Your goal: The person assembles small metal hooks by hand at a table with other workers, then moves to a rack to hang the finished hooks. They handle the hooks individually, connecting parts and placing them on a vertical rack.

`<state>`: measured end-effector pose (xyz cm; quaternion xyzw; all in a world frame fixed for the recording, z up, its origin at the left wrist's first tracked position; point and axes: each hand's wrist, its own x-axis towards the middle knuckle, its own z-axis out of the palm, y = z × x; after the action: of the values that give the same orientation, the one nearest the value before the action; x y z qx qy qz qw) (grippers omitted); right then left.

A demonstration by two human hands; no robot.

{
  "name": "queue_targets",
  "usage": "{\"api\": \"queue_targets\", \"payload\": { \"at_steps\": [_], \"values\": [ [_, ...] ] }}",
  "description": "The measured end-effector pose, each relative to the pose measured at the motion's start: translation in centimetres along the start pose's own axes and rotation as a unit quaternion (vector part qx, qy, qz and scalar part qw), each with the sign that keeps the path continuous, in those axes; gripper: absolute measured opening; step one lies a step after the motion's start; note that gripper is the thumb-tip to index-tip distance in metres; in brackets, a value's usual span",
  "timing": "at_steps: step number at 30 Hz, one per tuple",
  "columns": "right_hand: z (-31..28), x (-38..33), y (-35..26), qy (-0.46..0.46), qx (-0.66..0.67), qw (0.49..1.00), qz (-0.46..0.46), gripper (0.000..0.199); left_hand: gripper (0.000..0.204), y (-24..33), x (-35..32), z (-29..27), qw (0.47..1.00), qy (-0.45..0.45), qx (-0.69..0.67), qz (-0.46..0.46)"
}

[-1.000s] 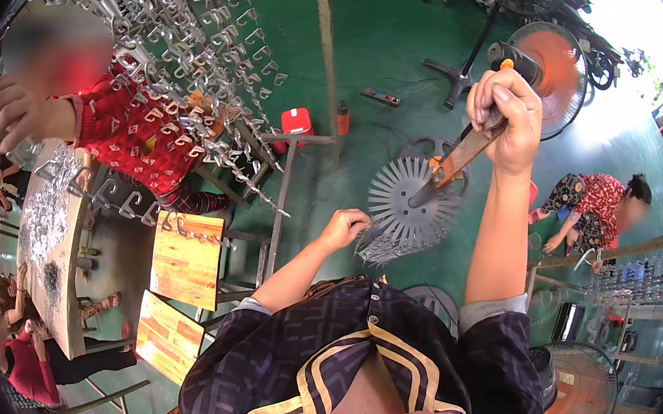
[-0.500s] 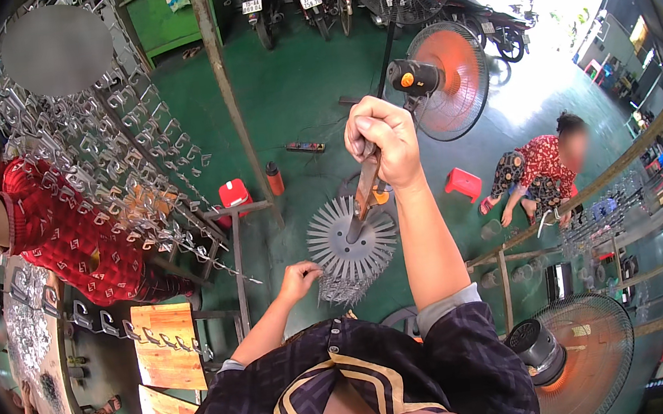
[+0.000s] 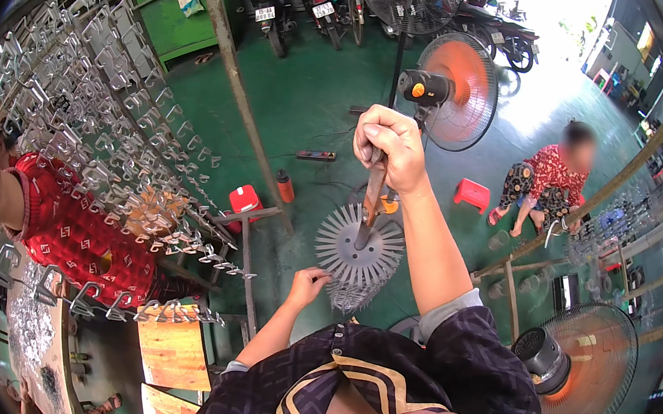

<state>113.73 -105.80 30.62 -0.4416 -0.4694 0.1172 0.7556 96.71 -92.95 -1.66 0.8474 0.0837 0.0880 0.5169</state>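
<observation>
Below my chest hangs a round grey metal disc (image 3: 343, 251) with slots cut all around its rim. A dense bunch of thin metal pieces (image 3: 355, 294) shows under its near edge. From the disc's centre a rusty flat metal bar (image 3: 374, 190) rises. My right hand (image 3: 392, 147) is closed in a fist at the bar's upper end, my forearm stretched forward. At the disc's left edge is my left hand (image 3: 306, 287), its thumb and fingertips pinched together by the rim prongs. Whatever lies between those fingertips is too small to make out.
Metal hooks (image 3: 93, 120) hang in rows at left, beside a co-worker in a red shirt (image 3: 77, 236). An orange fan (image 3: 461, 90) stands ahead, another (image 3: 586, 358) at lower right. Another person (image 3: 548, 174) crouches near a red stool (image 3: 472, 195). A post (image 3: 241, 94) rises ahead.
The whole view has shifted slightly, so things sit a little lower and further right. My hands keep nearly the same places on the bar and at the disc's rim. The red-shirted co-worker has shifted slightly.
</observation>
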Motion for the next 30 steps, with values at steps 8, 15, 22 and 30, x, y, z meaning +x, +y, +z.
{"api": "queue_targets", "payload": {
  "at_steps": [8,15,22,30],
  "values": [
    [-0.2,0.0,-0.1,0.004,0.021,1.000,-0.003,0.018,0.014,0.5,0.1,-0.1,1.000,0.003,-0.012,0.009],
    [-0.1,0.1,0.0,0.005,0.004,1.000,-0.006,0.018,0.015,1.3,-0.4,-0.9,0.999,0.033,0.015,-0.025],
    [-0.1,0.0,-0.3,0.011,-0.017,0.999,-0.028,0.021,0.021,4.4,-1.8,-2.7,0.993,0.033,0.110,0.001],
    [-0.1,0.2,-0.2,0.005,0.018,1.000,-0.019,0.020,0.021,12.5,-6.1,-7.3,0.992,-0.042,0.116,0.031]
  ]
}}
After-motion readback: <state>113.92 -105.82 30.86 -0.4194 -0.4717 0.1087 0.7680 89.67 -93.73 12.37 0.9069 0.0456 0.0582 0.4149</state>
